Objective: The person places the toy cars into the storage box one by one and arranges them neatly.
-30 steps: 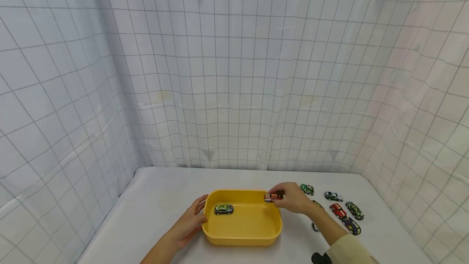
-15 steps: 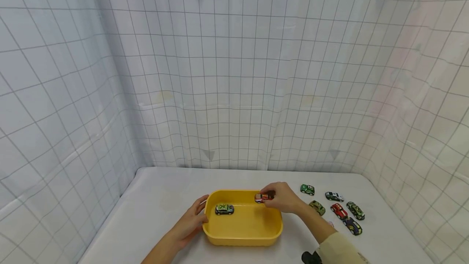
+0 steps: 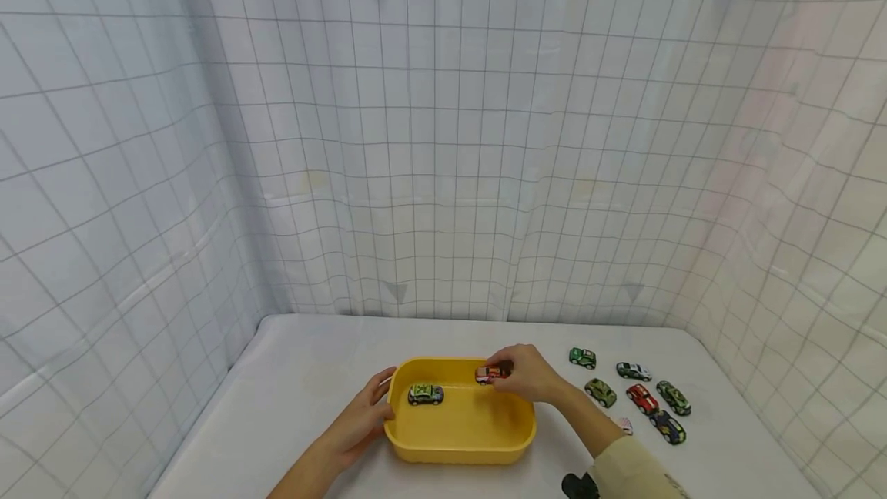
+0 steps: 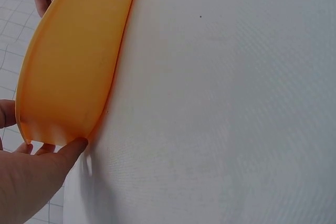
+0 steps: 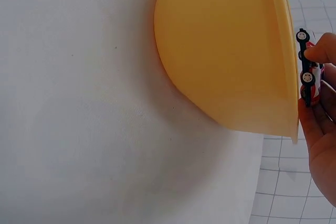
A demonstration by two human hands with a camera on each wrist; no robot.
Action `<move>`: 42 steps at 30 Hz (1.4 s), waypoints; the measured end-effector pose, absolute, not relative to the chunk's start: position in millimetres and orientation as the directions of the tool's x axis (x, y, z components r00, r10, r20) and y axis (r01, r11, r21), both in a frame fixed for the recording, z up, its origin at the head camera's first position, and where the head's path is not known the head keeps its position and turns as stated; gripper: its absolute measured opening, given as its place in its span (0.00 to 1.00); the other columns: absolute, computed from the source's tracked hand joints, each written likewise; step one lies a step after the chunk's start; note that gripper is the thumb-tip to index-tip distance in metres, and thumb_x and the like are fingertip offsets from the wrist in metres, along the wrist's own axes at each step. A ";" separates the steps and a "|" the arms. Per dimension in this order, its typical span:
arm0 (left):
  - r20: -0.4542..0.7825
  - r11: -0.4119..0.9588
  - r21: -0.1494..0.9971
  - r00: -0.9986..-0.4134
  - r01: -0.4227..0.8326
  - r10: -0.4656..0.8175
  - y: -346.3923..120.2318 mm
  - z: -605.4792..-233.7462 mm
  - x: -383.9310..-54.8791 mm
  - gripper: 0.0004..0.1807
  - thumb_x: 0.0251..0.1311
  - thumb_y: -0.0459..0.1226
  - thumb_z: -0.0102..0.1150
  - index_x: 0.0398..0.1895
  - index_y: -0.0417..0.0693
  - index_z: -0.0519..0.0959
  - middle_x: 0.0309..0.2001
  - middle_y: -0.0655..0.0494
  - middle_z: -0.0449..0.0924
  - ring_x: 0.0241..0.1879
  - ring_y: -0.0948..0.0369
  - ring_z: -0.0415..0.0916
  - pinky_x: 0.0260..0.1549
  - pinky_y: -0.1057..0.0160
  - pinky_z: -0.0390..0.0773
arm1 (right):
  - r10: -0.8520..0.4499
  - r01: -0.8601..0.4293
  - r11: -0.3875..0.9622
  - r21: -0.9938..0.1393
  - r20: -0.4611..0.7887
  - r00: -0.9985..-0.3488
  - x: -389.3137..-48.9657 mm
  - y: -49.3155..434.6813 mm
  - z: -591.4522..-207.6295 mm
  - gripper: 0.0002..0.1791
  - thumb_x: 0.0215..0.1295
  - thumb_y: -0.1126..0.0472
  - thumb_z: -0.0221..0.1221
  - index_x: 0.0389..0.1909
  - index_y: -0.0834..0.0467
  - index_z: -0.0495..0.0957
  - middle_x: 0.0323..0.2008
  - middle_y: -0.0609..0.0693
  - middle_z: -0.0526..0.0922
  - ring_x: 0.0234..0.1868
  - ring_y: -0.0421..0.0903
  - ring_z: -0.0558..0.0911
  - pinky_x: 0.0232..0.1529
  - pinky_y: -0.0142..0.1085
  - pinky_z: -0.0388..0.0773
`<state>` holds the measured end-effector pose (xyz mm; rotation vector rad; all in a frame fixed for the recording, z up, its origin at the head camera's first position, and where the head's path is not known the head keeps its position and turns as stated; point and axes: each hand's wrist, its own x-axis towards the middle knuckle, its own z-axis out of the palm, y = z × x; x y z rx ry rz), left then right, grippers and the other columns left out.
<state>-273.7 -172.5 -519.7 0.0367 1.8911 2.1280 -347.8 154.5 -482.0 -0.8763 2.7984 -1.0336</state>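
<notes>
A yellow plastic tub [image 3: 459, 454] stands on the white table. My left hand [image 3: 356, 422] holds the tub's left end, its thumb at the rim; in the left wrist view, fingertips [image 4: 79, 145] lie against the end wall. A green toy car [image 3: 426, 394] sits inside the tub at the left. My right hand [image 3: 530, 376] pinches a red and white toy car [image 3: 488, 374] over the tub's back right part. In the right wrist view, the car [image 5: 310, 72] is held above the rim, its wheels facing the camera.
Several toy cars lie on the table to the right: a green one [image 3: 582, 358], a white and black one [image 3: 634, 371], a camouflage one [image 3: 600, 392], a red one [image 3: 642, 399] and a dark one [image 3: 667, 427]. A gridded white curtain [image 3: 443, 175] surrounds the table.
My right hand has moved left with the red and white toy car, further in over the tub. The left hand keeps its place on the tub.
</notes>
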 end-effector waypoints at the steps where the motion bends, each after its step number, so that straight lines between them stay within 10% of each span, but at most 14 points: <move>1: -0.174 -0.095 0.975 -0.957 -0.200 0.234 -172.4 -519.3 -273.6 0.48 0.56 0.23 0.50 0.83 0.43 0.46 0.81 0.32 0.39 0.76 0.35 0.49 0.59 0.44 0.74 | -0.518 -0.498 0.621 -0.605 0.159 -0.840 -347.9 153.7 -482.0 0.16 0.55 0.63 0.72 0.47 0.58 0.88 0.43 0.46 0.86 0.41 0.43 0.79 0.46 0.41 0.79; 42: -0.160 -0.096 0.977 -0.956 -0.189 0.245 -173.1 -521.5 -273.9 0.48 0.57 0.24 0.50 0.83 0.42 0.45 0.81 0.32 0.38 0.76 0.35 0.48 0.58 0.47 0.75 | -0.593 -0.535 0.565 -0.628 0.143 -0.793 -354.2 110.7 -510.7 0.14 0.60 0.59 0.73 0.47 0.55 0.90 0.41 0.40 0.88 0.41 0.36 0.81 0.44 0.34 0.80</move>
